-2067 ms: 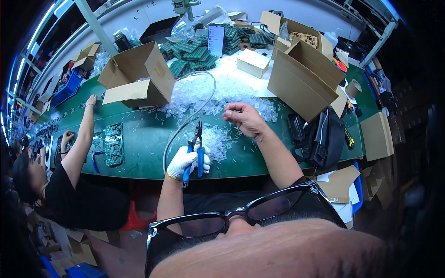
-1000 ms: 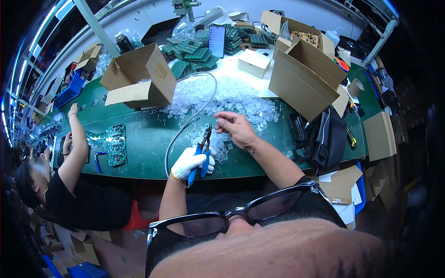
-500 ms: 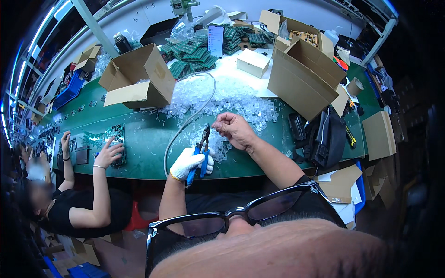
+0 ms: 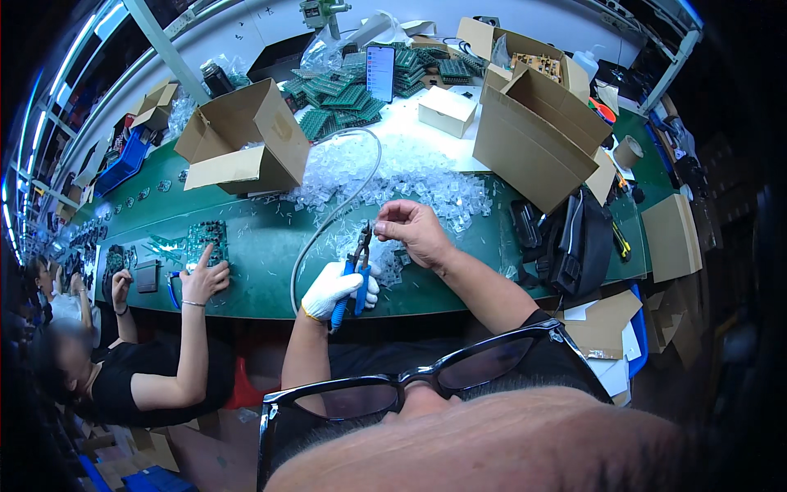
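Note:
In a white glove, my left hand [image 4: 332,290] is closed round the blue handles of a pair of cutting pliers [image 4: 361,251], whose jaws point up and away from me. My bare right hand [image 4: 420,235] is just right of the jaw tips, thumb and forefinger pinched together. Whatever is between those fingertips is too small to make out, perhaps a clear bit. Beyond both hands spreads a heap of small clear plastic pieces [image 4: 410,178]. More of them lie under my right hand, at the near side of the green table [image 4: 262,279].
Open cardboard boxes stand left [image 4: 283,135] and right [image 4: 529,143] of the heap. A grey cable [image 4: 305,252] curves beside my left hand. Behind are stacked green circuit boards [image 4: 332,88] and a propped phone [image 4: 380,74]. A black bag [image 4: 578,246] lies right; a co-worker [image 4: 172,385] sits left.
My hands and the pliers have hardly moved. At the left, the co-worker's hands have lowered, one now over a circuit board, and blue-handled pliers now show beside it.

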Available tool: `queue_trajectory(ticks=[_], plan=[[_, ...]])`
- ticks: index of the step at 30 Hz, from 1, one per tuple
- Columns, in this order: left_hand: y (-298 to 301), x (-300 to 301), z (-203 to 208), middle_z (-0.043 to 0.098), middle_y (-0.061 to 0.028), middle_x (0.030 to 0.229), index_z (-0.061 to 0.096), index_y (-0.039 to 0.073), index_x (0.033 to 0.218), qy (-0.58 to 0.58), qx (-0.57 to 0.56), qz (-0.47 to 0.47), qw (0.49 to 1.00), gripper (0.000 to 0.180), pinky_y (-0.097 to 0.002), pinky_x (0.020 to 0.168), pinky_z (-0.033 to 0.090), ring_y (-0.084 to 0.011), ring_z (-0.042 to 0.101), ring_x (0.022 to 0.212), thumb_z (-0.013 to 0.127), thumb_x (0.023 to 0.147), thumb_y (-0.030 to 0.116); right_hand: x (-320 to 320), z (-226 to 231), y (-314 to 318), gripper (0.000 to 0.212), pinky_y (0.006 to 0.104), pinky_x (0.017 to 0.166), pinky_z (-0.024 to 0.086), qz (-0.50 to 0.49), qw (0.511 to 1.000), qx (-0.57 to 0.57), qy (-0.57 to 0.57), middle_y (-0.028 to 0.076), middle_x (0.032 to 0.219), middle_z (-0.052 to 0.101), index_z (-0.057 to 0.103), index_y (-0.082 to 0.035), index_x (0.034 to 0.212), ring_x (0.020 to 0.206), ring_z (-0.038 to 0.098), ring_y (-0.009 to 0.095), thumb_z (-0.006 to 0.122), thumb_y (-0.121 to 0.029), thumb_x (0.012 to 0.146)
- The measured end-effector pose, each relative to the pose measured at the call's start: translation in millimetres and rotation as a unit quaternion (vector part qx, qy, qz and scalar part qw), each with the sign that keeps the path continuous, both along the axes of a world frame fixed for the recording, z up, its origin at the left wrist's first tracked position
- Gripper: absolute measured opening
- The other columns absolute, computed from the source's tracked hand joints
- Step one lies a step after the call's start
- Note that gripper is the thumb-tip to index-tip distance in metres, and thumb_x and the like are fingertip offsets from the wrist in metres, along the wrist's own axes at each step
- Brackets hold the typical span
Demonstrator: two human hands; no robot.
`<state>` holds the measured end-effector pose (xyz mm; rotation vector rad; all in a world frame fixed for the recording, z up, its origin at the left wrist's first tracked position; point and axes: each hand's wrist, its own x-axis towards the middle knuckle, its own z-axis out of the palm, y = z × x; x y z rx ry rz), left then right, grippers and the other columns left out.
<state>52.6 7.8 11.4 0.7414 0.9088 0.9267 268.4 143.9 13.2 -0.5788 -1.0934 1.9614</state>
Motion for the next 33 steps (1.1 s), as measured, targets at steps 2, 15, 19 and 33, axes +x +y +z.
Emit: queue_trajectory(ticks=[2, 15, 19, 33], plan=[[-0.7, 0.8, 2.2, 0.076, -0.0141, 0.101, 0.067, -0.007, 0.129, 0.003, -0.001, 0.000, 1.000, 0.061, -0.0401, 0.082, 0.065, -0.0223, 0.076, 0.087, 0.084, 0.089, 0.035, 0.2, 1.5, -0.6, 0.024, 0.0319, 0.081, 0.061, -0.014, 1.000, 0.007, 0.003, 0.009, 0.102, 0.076, 0.071, 0.001, 0.111, 0.090, 0.074, 0.017, 0.083, 0.000, 0.090], [0.1, 7.3, 14.2, 0.074, -0.0110, 0.088, 0.071, -0.005, 0.115, 0.111, -0.052, 0.024, 0.992, 0.034, -0.0348, 0.066, 0.063, -0.0194, 0.073, 0.072, 0.079, 0.093, 0.020, 5.5, 4.2, 6.7, 0.025, 0.0289, 0.077, 0.061, -0.013, 0.996, 0.038, -0.078, 0.008, 0.094, 0.077, 0.072, 0.001, 0.108, 0.083, 0.074, 0.014, 0.085, 0.002, 0.087], [0.0, 3.9, 6.0, 0.074, -0.0116, 0.088, 0.069, -0.006, 0.119, 0.047, -0.026, 0.037, 0.998, 0.042, -0.0351, 0.064, 0.063, -0.0198, 0.072, 0.071, 0.080, 0.094, 0.026, 8.2, -2.4, 10.3, 0.024, 0.0273, 0.076, 0.060, -0.014, 0.997, 0.041, -0.070, 0.007, 0.096, 0.077, 0.072, 0.000, 0.108, 0.084, 0.074, 0.014, 0.085, 0.001, 0.088], [0.7, -10.2, -14.7, 0.073, -0.0187, 0.098, 0.060, -0.012, 0.132, -0.139, 0.039, 0.017, 0.989, 0.074, -0.0464, 0.076, 0.064, -0.0291, 0.074, 0.083, 0.083, 0.090, 0.044, 29.4, 2.4, 37.3, 0.026, 0.0489, 0.088, 0.059, -0.155, 0.738, 0.438, -0.490, 0.018, 0.107, 0.077, 0.075, -0.006, 0.111, 0.100, 0.074, 0.038, 0.077, -0.020, 0.090]])
